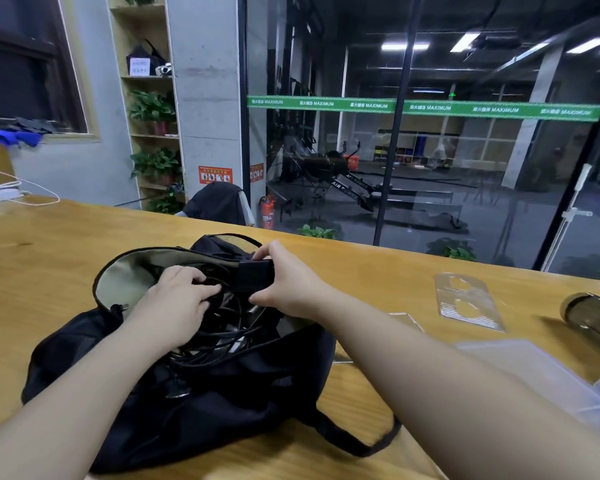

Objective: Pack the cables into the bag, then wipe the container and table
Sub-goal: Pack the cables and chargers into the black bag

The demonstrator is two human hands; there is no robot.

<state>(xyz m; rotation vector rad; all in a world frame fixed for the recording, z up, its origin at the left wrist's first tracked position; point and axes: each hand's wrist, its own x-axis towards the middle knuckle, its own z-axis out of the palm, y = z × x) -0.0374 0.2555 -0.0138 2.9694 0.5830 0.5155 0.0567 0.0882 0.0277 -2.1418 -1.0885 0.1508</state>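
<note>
A black bag (174,403) with a khaki lining lies open on the wooden table (49,244). Black cables (222,327) are tangled inside its mouth. My left hand (174,299) reaches into the opening, its fingers curled over the cables. My right hand (284,278) grips a black power adapter (255,277) between thumb and fingers at the bag's far rim. A clear plastic container (534,368) lies to the right, partly behind my right forearm.
A clear perforated plastic sheet (468,301) and a dark cylindrical bottle (593,317) lie at the right of the table. A white power strip with white cords (0,194) sits at the far left. A glass wall runs behind the table's far edge.
</note>
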